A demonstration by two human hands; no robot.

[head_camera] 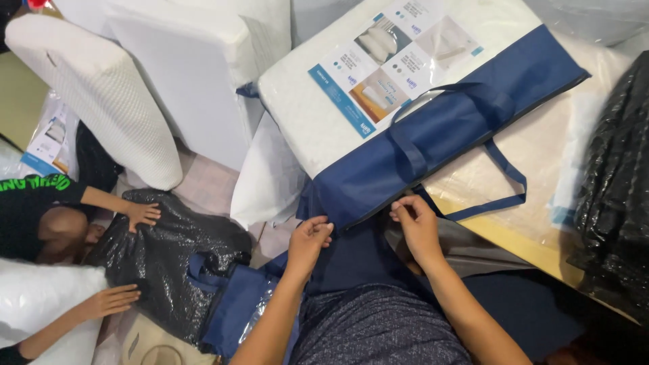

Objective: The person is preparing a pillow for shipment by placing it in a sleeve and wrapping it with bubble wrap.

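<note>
A navy blue carry bag [439, 135] with clear plastic front holds a white pillow [304, 115] and a printed paper insert [395, 61]; it lies tilted on the table. My left hand [309, 238] pinches the bag's lower blue corner edge. My right hand [414, 217] pinches the same dark zipper edge a little to the right, near a loose blue strap handle [503, 196]. Both hands grip the bag's fabric at its near end.
At the left another person's hands [138, 215] press a black plastic bag [169, 257] on the floor. White contoured foam pillows [101, 88] lean behind. Black plastic [618, 189] lies at the right on the wooden table [520, 247]. Another blue bag [230, 311] lies below.
</note>
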